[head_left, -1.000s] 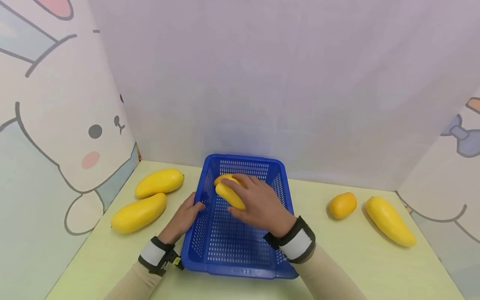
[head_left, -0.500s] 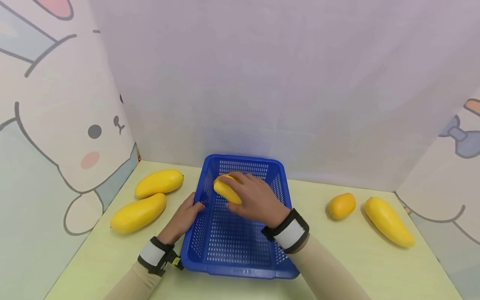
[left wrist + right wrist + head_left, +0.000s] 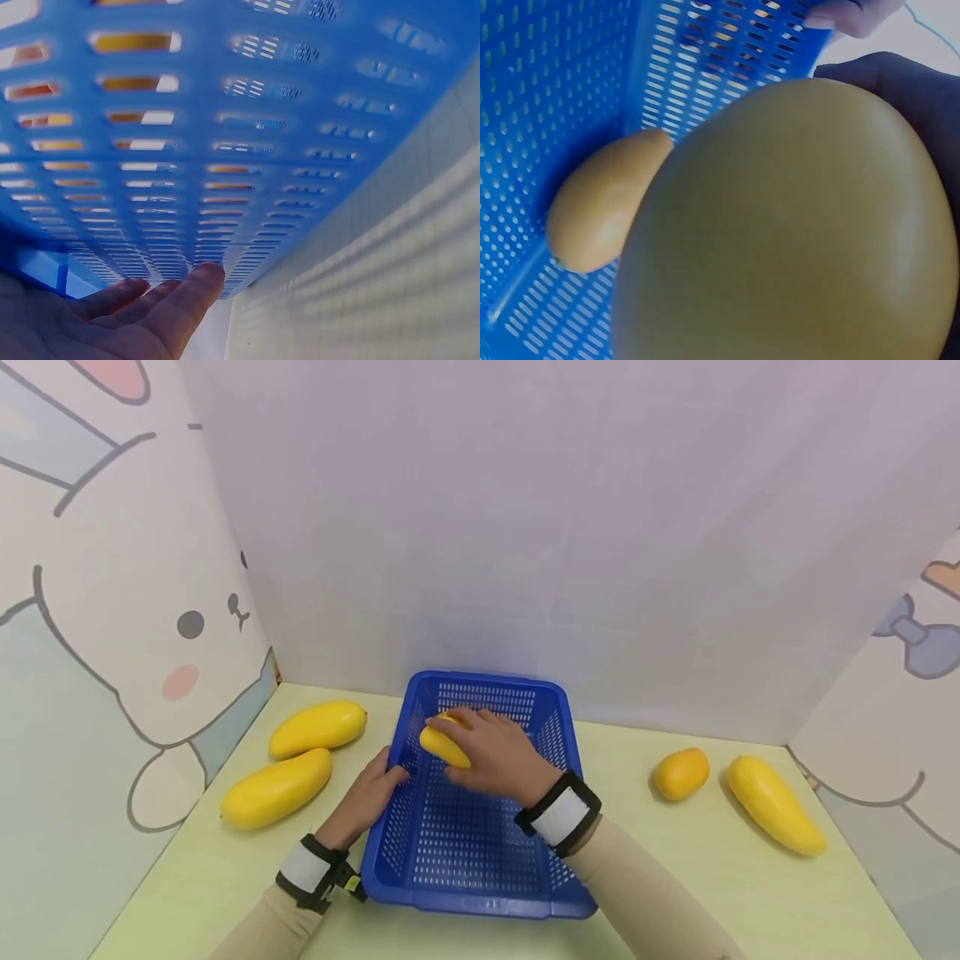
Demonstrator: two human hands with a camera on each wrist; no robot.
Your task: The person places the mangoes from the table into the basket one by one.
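In the head view my right hand (image 3: 506, 760) grips a yellow mango (image 3: 444, 745) from above, inside a blue perforated plastic basket (image 3: 480, 906). That mango fills much of the right wrist view, and a smaller orange-yellow mango (image 3: 604, 206) lies beyond it on the basket's floor. My left hand (image 3: 367, 797) holds the basket's left side, thumb over the rim and fingers along the outer wall. Seen from the left wrist, the fingers (image 3: 187, 300) reach along that slotted wall (image 3: 202, 135).
Two large yellow mangoes, one at the back (image 3: 318, 728) and one nearer (image 3: 277, 789), lie left of the basket on the pale table (image 3: 637, 877). To the right are a small orange mango (image 3: 681, 774) and a long yellow mango (image 3: 776, 806). A plain wall (image 3: 525, 527) stands behind.
My right hand has shifted slightly left with the yellow mango, toward the basket's left wall. The smaller mango behind it has become mostly covered in the head view. My left hand keeps its place.
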